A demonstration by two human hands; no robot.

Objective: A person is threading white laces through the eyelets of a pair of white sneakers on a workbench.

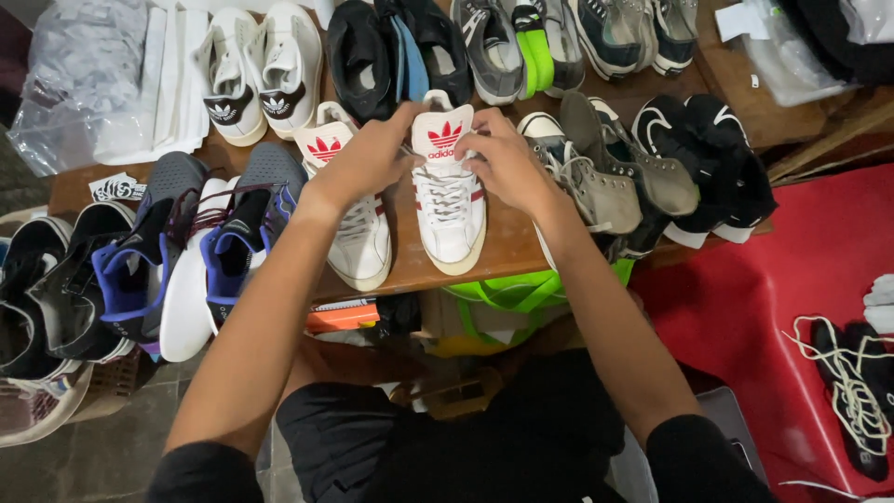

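Note:
A white sneaker [451,219] with dark red stripes, white laces and a red emblem on its tongue lies toe toward me on the wooden table [507,251]. My left hand [371,156] grips its upper left side at the tongue. My right hand [507,166] holds its upper right side by the laces. Its matching white sneaker [358,237] lies just to the left, partly under my left forearm.
Many shoes crowd the table: grey-blue-purple sneakers [191,237] at left, a white pair [256,70] behind, black shoes [391,51], grey high-tops [605,172] and black sneakers [717,158] at right. A red surface [754,307] with loose white laces [847,382] lies lower right.

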